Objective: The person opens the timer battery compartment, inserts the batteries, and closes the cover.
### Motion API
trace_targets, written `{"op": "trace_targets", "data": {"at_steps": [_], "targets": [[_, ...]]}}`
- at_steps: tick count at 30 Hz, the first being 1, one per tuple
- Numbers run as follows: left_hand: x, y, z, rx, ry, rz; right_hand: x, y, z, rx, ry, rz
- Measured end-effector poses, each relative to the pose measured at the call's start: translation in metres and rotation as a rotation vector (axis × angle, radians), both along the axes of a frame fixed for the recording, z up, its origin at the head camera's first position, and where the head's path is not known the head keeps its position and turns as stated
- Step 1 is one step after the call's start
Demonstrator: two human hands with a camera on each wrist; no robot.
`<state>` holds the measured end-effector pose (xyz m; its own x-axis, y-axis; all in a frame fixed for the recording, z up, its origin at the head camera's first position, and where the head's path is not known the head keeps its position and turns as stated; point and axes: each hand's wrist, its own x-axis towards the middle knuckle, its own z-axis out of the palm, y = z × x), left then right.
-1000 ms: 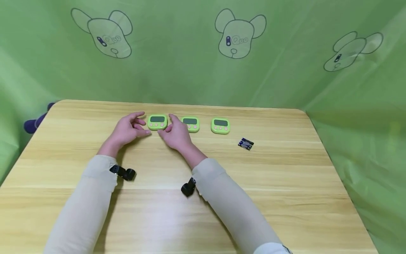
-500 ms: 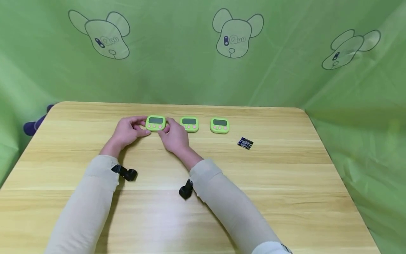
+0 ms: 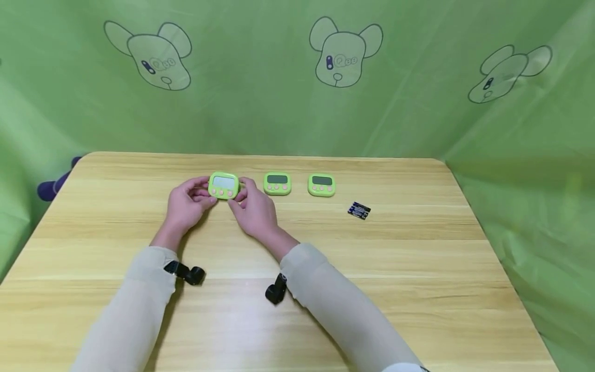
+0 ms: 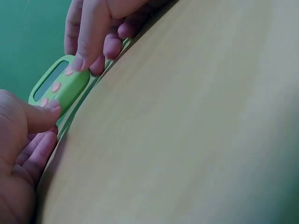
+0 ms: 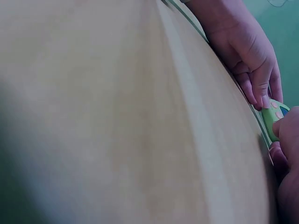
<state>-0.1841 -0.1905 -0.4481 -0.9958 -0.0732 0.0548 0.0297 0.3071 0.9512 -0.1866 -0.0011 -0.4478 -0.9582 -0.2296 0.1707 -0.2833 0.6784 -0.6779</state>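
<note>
Leftmost green timer (image 3: 223, 186) — tilted up, screen now pale | hands (image 3: 186, 205) (image 3: 255, 209) pinching both sides | other timers (image 3: 277, 184) (image 3: 322, 185) unmoved

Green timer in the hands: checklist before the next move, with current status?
1. Left hand grips the held timer: ok, at its left end.
2. Right hand grips it: ok, at its right end.
3. Timer's buttons face the person: ok.
4. Timer fully off the table: cannot tell.
5. Timer's back inspected: cannot tell, it faces away.
6. Batteries at hand: not ok, lying apart to the right, beyond the two other timers.
</note>
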Motion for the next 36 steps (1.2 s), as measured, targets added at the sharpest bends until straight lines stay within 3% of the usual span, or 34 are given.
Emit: {"op": "trace_targets", "data": {"at_steps": [3,11,19,28,32,36], "targets": [[0.008,0.004,0.000,0.006,0.003,0.016,0.005,0.002,0.000,-0.047,-0.005,0.011],[0.030,0.019,-0.002,0.041,0.051,0.015,0.021,0.016,0.000,-0.320,-0.014,0.038],[0.047,0.038,-0.004,0.074,0.103,-0.015,0.043,0.042,0.004,-0.452,-0.069,0.047],[0.059,0.076,-0.001,0.163,0.204,-0.082,0.063,0.081,0.006,-0.599,-0.151,0.018],[0.062,0.095,-0.002,0.228,0.203,-0.134,0.070,0.098,0.005,-0.689,-0.161,0.027],[0.064,0.106,-0.003,0.236,0.187,-0.209,0.074,0.110,0.003,-0.760,-0.121,0.031]]}}
